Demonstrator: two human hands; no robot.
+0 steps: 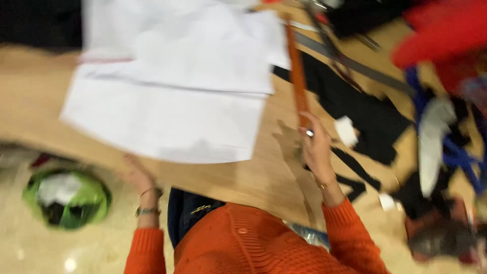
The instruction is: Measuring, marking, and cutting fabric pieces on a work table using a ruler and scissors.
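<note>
The picture was blurred by motion, yet the main things could be made out. The person wore an orange knitted sweater (238,243), both sleeves reaching up from the near edge. The right hand (317,149) lay on the wooden surface (243,177) near its middle, its grip pinching the near end of a long orange ruler (297,71) that ran away from it toward the far side, just right of the white paper sheets (172,96). The left hand (137,175), with bracelets at the wrist, was at the near edge of the surface under the near left corner of those sheets; its fingers were partly hidden by the paper (so I cannot tell whether that grip was spread or pressed together on the sheet). The sheets overlapped one another and covered the left and far part of the surface. To the right of the ruler lay black fabric pieces (365,116) and small white scraps, with red and blue cloth (446,35) heaped at the far right. On the floor at the near left stood a green basket (66,198).
</note>
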